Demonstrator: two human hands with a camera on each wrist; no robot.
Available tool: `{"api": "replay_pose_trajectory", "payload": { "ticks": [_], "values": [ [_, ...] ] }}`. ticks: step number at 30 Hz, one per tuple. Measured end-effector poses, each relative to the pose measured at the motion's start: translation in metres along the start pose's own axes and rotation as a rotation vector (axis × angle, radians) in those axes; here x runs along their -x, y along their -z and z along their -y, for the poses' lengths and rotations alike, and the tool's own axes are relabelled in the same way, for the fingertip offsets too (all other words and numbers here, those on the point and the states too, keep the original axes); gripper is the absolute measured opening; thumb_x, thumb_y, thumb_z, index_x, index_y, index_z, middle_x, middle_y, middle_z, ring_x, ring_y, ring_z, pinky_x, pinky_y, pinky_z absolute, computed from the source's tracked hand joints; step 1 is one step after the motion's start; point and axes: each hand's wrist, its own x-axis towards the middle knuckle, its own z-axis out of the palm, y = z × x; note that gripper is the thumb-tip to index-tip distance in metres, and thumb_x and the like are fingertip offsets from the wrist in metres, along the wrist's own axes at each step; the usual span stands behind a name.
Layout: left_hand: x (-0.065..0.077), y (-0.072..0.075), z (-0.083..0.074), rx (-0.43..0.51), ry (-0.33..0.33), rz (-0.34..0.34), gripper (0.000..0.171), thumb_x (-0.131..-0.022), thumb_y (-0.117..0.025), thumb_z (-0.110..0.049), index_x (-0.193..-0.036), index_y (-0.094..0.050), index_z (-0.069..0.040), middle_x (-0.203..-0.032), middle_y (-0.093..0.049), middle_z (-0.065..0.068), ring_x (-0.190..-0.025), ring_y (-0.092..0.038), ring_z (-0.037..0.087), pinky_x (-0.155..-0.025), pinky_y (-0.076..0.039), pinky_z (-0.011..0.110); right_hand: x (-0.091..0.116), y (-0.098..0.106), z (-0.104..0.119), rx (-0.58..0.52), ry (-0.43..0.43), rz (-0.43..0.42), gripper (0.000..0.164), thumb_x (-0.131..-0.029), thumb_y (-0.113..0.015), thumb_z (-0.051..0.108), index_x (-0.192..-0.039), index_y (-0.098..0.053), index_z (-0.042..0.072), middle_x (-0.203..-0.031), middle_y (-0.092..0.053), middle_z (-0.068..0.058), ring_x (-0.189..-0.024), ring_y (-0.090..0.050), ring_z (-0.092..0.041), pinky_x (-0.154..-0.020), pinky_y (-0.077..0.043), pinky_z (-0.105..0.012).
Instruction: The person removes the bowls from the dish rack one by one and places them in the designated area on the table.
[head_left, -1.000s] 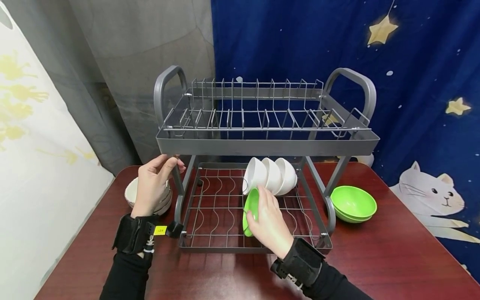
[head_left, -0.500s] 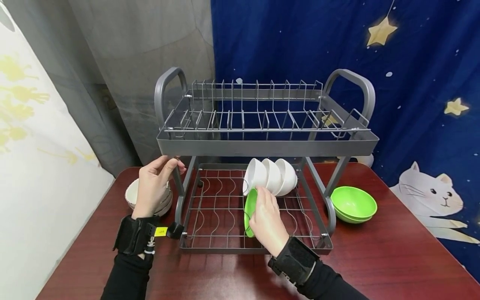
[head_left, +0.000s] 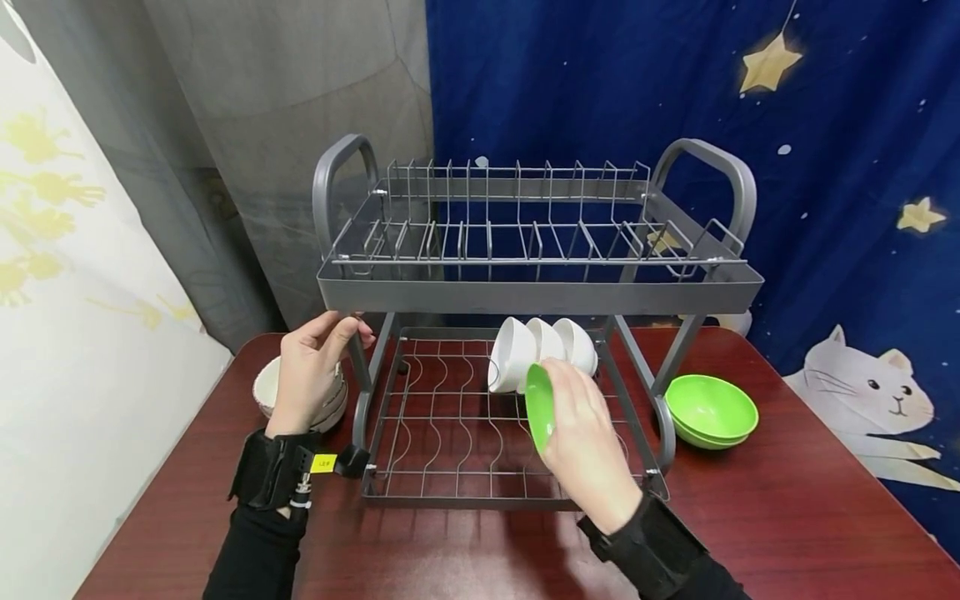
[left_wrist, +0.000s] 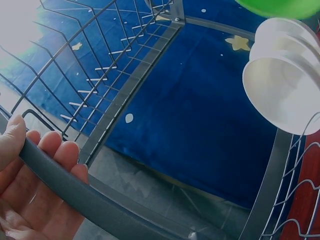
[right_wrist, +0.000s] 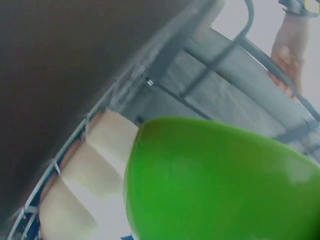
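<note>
A green bowl point(head_left: 538, 407), tipped on its side, is held by my right hand point(head_left: 588, 433) above the lower tier of the grey dish rack point(head_left: 540, 296). In the right wrist view the green bowl point(right_wrist: 215, 180) fills much of the picture. Three white bowls point(head_left: 513, 354) stand on edge in a row just behind it, on the lower tier. My left hand point(head_left: 303, 367) grips the rack's left upright below the upper tier. The left wrist view shows its thumb and fingers point(left_wrist: 70, 152) on either side of a grey bar point(left_wrist: 115, 212).
On the table point(head_left: 795, 508), right of the rack, stands a stack of green bowls point(head_left: 711, 408). Speckled bowls point(head_left: 330, 404) are stacked on the left, partly behind my left hand. Wire dividers point(head_left: 517, 225) line the upper tier. A blue curtain point(head_left: 570, 83) hangs behind.
My right hand has raised the green bowl from the front of the lower tier and shifted it right, toward me. The left hand keeps its hold on the upright.
</note>
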Motion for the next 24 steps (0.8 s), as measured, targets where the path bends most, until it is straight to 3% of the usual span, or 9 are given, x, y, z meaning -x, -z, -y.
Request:
{"api": "replay_pose_trajectory", "payload": {
  "ticks": [6, 11, 14, 18, 21, 24],
  "values": [
    [0.001, 0.0, 0.0, -0.001, -0.001, -0.003, 0.022, -0.092, -0.055, -0.013, -0.096, -0.064, 0.008, -0.075, -0.065, -0.005, -0.076, -0.066, 0.01, -0.076, -0.055, 0.025, 0.014, 0.042, -0.013, -0.109, 0.014, -0.119, 0.064, -0.058, -0.032, -0.017, -0.119, -0.049, -0.012, -0.119, -0.052, -0.023, -0.111, -0.047, -0.036, -0.107, -0.031, -0.03],
    [0.0, 0.001, -0.001, -0.009, -0.006, 0.004, 0.023, -0.092, -0.054, -0.014, -0.096, -0.064, 0.007, -0.075, -0.065, -0.005, -0.077, -0.066, 0.011, -0.077, -0.055, 0.025, 0.03, 0.082, -0.028, -0.166, -0.089, -0.199, 0.068, -0.058, -0.031, -0.013, -0.122, -0.05, -0.009, -0.122, -0.052, -0.021, -0.121, -0.044, -0.015, -0.103, -0.029, -0.013],
    [-0.001, 0.001, -0.002, -0.014, -0.013, 0.006, 0.024, -0.092, -0.054, -0.014, -0.097, -0.064, 0.007, -0.075, -0.065, -0.005, -0.077, -0.066, 0.011, -0.077, -0.055, 0.025, 0.04, 0.103, -0.043, -0.195, -0.227, -0.253, 0.072, -0.056, -0.032, -0.015, -0.125, -0.05, -0.006, -0.125, -0.053, -0.013, -0.121, -0.041, -0.003, -0.097, -0.031, -0.007],
    [-0.001, 0.002, -0.002, -0.011, -0.011, 0.002, 0.024, -0.092, -0.055, -0.014, -0.098, -0.064, 0.007, -0.075, -0.065, -0.005, -0.076, -0.067, 0.011, -0.076, -0.055, 0.025, 0.052, 0.117, -0.069, -0.18, -0.505, -0.349, 0.074, -0.061, -0.03, -0.016, -0.128, -0.052, 0.005, -0.127, -0.053, 0.007, -0.112, -0.044, 0.004, -0.087, -0.032, -0.006],
    [-0.001, 0.002, -0.002, -0.008, -0.005, 0.011, 0.025, -0.092, -0.055, -0.015, -0.098, -0.063, 0.007, -0.075, -0.065, -0.006, -0.077, -0.067, 0.01, -0.076, -0.055, 0.026, 0.057, 0.115, -0.097, -0.133, -0.696, -0.403, 0.075, -0.065, -0.027, -0.014, -0.13, -0.052, 0.015, -0.124, -0.053, 0.012, -0.102, -0.044, 0.008, -0.083, -0.032, -0.007],
    [0.0, 0.002, -0.001, -0.001, -0.001, 0.011, 0.025, -0.092, -0.055, -0.015, -0.096, -0.064, 0.007, -0.075, -0.066, -0.006, -0.077, -0.067, 0.011, -0.076, -0.056, 0.027, 0.059, 0.102, -0.127, -0.159, -0.839, -0.419, 0.075, -0.068, -0.025, -0.014, -0.131, -0.05, 0.018, -0.12, -0.053, 0.01, -0.096, -0.043, 0.007, -0.08, -0.032, -0.009]
  ]
}}
